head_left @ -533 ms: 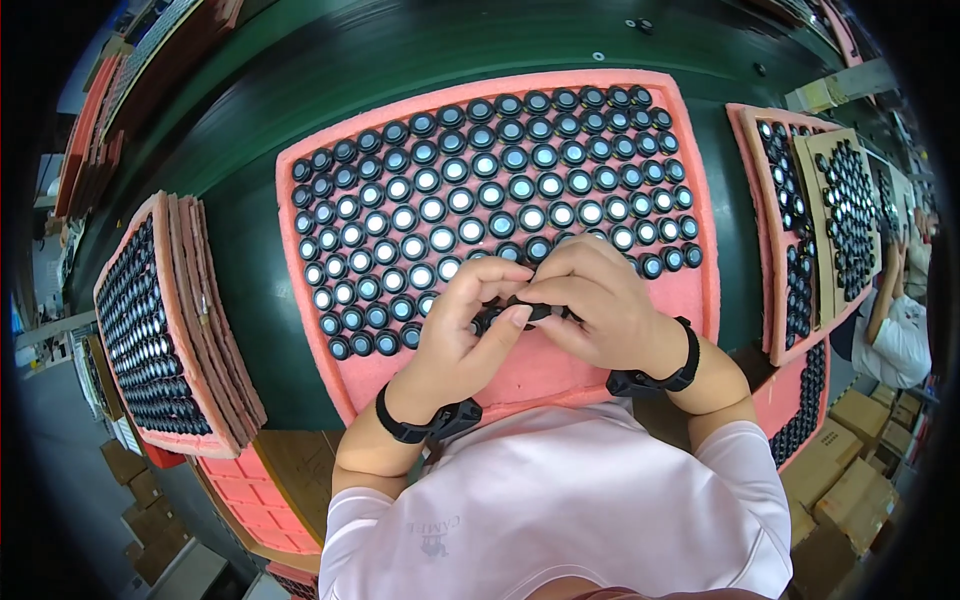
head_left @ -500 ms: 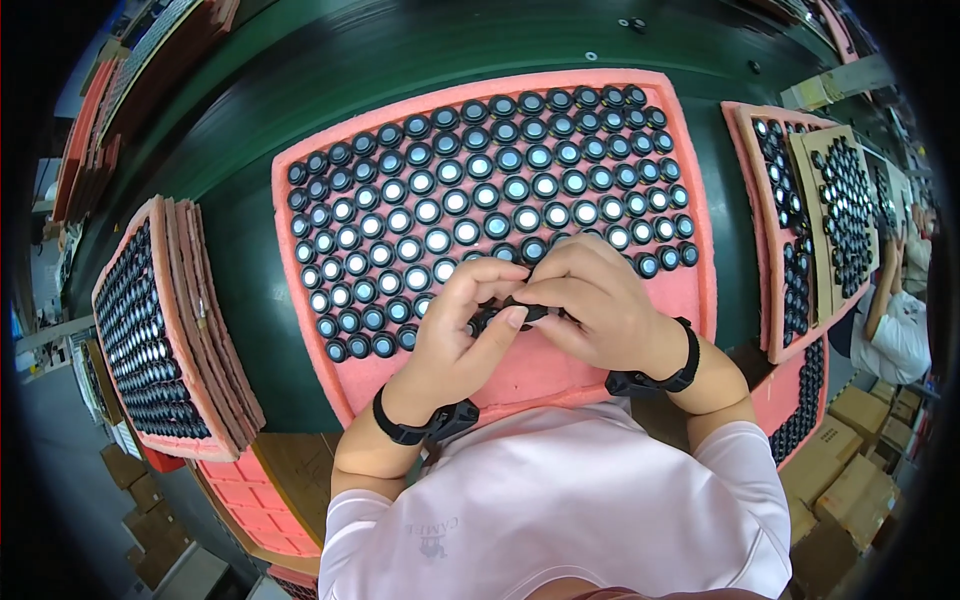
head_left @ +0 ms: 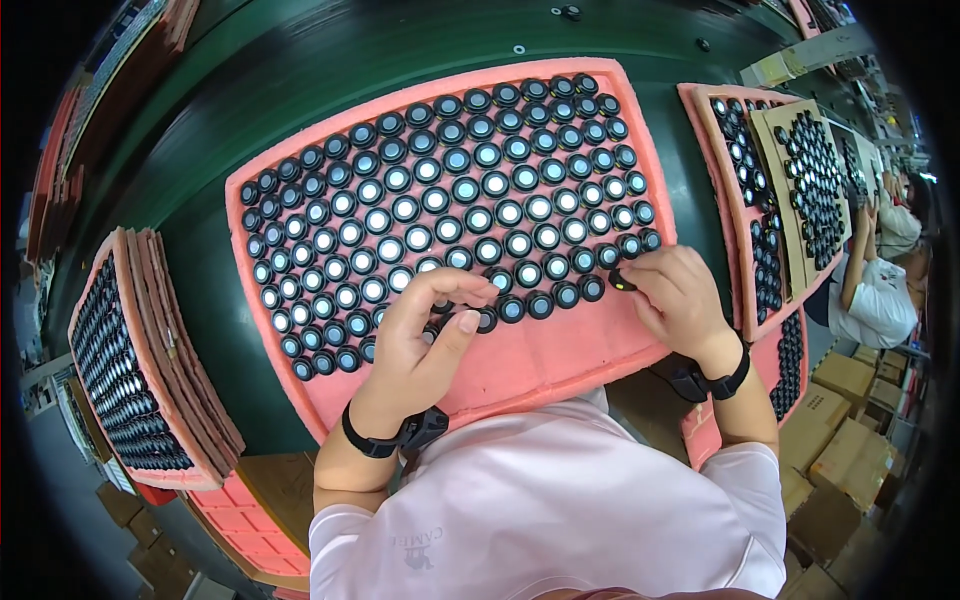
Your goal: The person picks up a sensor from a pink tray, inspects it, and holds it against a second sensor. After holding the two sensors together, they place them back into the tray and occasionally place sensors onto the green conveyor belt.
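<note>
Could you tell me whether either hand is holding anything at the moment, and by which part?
The right hand pinches a small black round part by its rim. The left hand rests fingertips on parts in the pink foam tray; a grip cannot be told.

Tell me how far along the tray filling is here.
Mostly done: round black caps fill nearly all of the pink foam tray. In hand: the right hand presses a cap at the right end of the lower rows; the left hand touches caps near the front row. Left: the bare front strip.
</note>
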A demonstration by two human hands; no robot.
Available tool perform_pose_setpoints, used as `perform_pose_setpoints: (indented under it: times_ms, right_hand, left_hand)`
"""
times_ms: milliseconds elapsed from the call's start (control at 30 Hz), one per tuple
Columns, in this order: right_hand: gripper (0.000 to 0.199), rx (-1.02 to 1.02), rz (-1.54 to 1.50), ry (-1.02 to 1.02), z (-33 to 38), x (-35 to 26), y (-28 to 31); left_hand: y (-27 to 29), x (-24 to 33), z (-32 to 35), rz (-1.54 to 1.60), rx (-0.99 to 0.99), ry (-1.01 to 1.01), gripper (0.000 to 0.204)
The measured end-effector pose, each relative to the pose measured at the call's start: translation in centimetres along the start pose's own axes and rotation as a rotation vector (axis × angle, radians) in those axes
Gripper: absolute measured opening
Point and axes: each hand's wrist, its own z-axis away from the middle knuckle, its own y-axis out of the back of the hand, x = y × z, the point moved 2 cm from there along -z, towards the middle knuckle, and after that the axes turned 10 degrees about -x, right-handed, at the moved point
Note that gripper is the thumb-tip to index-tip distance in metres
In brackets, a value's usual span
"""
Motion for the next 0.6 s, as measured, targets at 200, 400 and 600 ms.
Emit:
perform_pose_setpoints:
  times_ms: [200, 400, 600]
  right_hand:
    - [0.024, -0.109, 0.065, -0.027, 1.9, 0.3, -1.8]
    - [0.025, -0.096, 0.088, -0.008, 1.2, 0.6, -2.0]
    - [0.028, -0.182, -0.059, -0.014, -1.7, 0.8, 0.9]
  left_hand:
    - [0.1, -0.3, 0.0, 0.008, 0.018, 0.021, 0.023]
    - [0.1, -0.3, 0.1, -0.011, 0.020, 0.023, 0.020]
    - [0.3, 0.0, 0.2, -0.012, -0.035, 0.066, 0.020]
